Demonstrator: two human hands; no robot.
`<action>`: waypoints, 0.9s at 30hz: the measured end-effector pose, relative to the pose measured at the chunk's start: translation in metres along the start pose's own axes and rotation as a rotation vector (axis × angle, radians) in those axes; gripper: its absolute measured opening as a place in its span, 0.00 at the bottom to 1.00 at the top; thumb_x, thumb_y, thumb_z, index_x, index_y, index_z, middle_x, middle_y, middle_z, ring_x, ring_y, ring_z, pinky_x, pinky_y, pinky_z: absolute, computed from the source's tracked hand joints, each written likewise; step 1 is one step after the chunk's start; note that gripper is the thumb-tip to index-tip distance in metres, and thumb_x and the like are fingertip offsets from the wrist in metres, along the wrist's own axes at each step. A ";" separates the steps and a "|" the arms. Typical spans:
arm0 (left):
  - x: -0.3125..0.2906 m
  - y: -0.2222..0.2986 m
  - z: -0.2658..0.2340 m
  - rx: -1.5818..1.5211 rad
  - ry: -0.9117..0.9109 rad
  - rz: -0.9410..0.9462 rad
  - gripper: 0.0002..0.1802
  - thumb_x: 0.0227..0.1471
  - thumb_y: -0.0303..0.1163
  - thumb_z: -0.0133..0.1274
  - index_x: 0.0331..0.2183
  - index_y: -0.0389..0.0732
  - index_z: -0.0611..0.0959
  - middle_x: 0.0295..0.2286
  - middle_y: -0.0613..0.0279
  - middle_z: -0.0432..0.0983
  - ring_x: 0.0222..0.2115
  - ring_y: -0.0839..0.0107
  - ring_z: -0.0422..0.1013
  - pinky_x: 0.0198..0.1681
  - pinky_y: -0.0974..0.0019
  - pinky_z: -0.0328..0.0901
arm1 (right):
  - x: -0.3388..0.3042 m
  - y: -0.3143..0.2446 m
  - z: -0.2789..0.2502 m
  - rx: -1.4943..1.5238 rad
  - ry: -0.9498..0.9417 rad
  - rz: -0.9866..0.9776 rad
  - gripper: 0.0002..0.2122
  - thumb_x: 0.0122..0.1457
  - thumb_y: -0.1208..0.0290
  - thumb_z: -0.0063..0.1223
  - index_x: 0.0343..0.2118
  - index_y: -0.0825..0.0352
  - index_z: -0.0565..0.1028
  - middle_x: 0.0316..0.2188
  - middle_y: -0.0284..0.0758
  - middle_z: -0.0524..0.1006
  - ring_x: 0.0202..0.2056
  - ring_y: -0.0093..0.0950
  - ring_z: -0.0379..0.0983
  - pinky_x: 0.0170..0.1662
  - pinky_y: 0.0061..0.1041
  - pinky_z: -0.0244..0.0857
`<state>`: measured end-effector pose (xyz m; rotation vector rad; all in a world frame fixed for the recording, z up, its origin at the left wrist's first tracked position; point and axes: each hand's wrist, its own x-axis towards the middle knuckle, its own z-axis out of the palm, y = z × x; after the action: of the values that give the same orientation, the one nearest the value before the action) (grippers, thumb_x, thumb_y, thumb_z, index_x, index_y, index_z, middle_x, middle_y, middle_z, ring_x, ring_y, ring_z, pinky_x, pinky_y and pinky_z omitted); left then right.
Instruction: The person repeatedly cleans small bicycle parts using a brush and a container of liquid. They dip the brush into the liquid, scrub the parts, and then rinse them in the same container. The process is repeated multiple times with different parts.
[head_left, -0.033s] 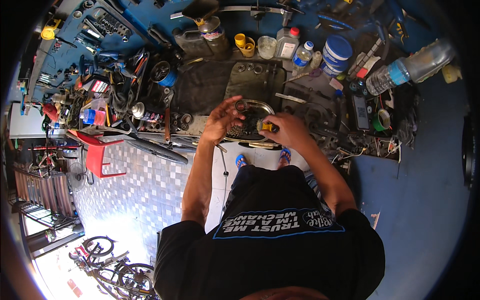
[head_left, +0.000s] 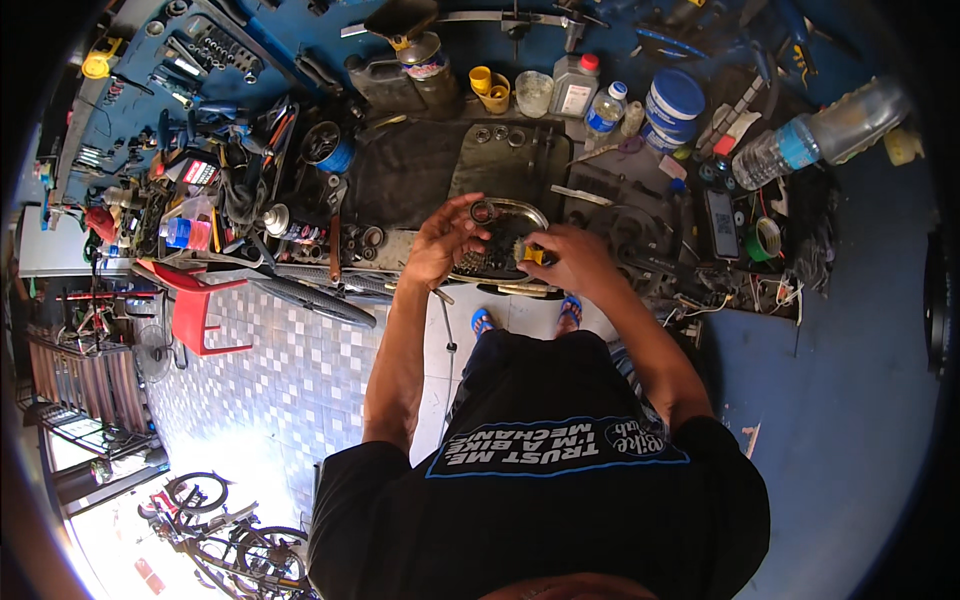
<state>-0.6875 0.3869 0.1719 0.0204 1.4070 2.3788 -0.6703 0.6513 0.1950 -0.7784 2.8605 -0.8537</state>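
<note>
My left hand [head_left: 447, 240] is raised over the near edge of the workbench, thumb and fingers closed on a small dark metal ring [head_left: 482, 213]. Close by on the right, my right hand [head_left: 575, 258] grips a small brush [head_left: 534, 255] with a yellow body and pale bristles, which point toward the left hand. Beneath both hands sits a round metal-rimmed tray [head_left: 533, 211]. Dark toothed parts that look like bicycle sprockets [head_left: 470, 262] lie in it, partly covered by the fingers.
A dark mat [head_left: 400, 175] with several small metal rings [head_left: 498, 134] lies behind the tray. Bottles, a blue tub [head_left: 672, 105] and yellow cups [head_left: 489, 90] line the back. Tools crowd the left; a phone [head_left: 722, 225] lies right. A red chair [head_left: 205, 310] stands on the tiled floor.
The brush in my right hand has shifted very slightly. My left hand and the ring stay in about the same place.
</note>
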 end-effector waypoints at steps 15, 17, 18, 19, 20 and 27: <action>-0.008 -0.030 -0.016 0.224 0.118 -0.067 0.25 0.66 0.30 0.54 0.60 0.30 0.72 0.37 0.61 0.77 0.37 0.73 0.76 0.39 0.68 0.75 | 0.025 -0.010 0.041 1.052 0.253 0.383 0.16 0.67 0.56 0.58 0.33 0.67 0.77 0.25 0.31 0.80 0.24 0.16 0.74 0.26 0.18 0.68; -0.010 -0.026 -0.015 0.267 0.110 -0.051 0.24 0.66 0.29 0.54 0.60 0.30 0.72 0.36 0.62 0.76 0.38 0.73 0.76 0.39 0.67 0.76 | 0.025 0.010 0.044 0.929 0.264 0.408 0.16 0.67 0.57 0.59 0.33 0.68 0.77 0.25 0.33 0.81 0.24 0.17 0.75 0.26 0.18 0.68; -0.011 -0.023 -0.013 0.292 0.101 -0.053 0.24 0.66 0.29 0.54 0.59 0.30 0.73 0.36 0.62 0.76 0.38 0.73 0.76 0.39 0.68 0.76 | 0.022 0.012 0.043 0.954 0.281 0.387 0.16 0.67 0.57 0.58 0.32 0.68 0.77 0.25 0.33 0.81 0.24 0.17 0.75 0.26 0.18 0.68; -0.012 -0.020 -0.012 0.317 0.091 -0.055 0.24 0.66 0.29 0.53 0.59 0.30 0.73 0.36 0.62 0.76 0.38 0.73 0.76 0.39 0.68 0.76 | 0.020 0.011 0.044 0.967 0.281 0.377 0.16 0.67 0.57 0.58 0.32 0.68 0.77 0.25 0.32 0.80 0.24 0.17 0.74 0.26 0.18 0.68; -0.014 -0.021 -0.011 0.315 0.104 -0.049 0.23 0.66 0.29 0.53 0.59 0.30 0.73 0.36 0.62 0.76 0.37 0.73 0.76 0.39 0.68 0.76 | 0.021 -0.004 0.034 0.979 0.270 0.365 0.16 0.67 0.57 0.58 0.32 0.67 0.77 0.24 0.31 0.80 0.24 0.17 0.74 0.26 0.18 0.68; -0.010 -0.016 -0.003 0.367 0.087 -0.041 0.22 0.66 0.27 0.51 0.59 0.30 0.73 0.37 0.61 0.76 0.40 0.71 0.76 0.42 0.67 0.76 | 0.024 0.011 0.051 0.746 0.382 0.221 0.16 0.67 0.57 0.58 0.32 0.67 0.76 0.24 0.30 0.79 0.23 0.16 0.73 0.26 0.19 0.68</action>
<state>-0.6733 0.3884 0.1585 -0.0149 1.8475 2.0803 -0.6867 0.6220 0.1478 -0.2177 2.4696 -2.0097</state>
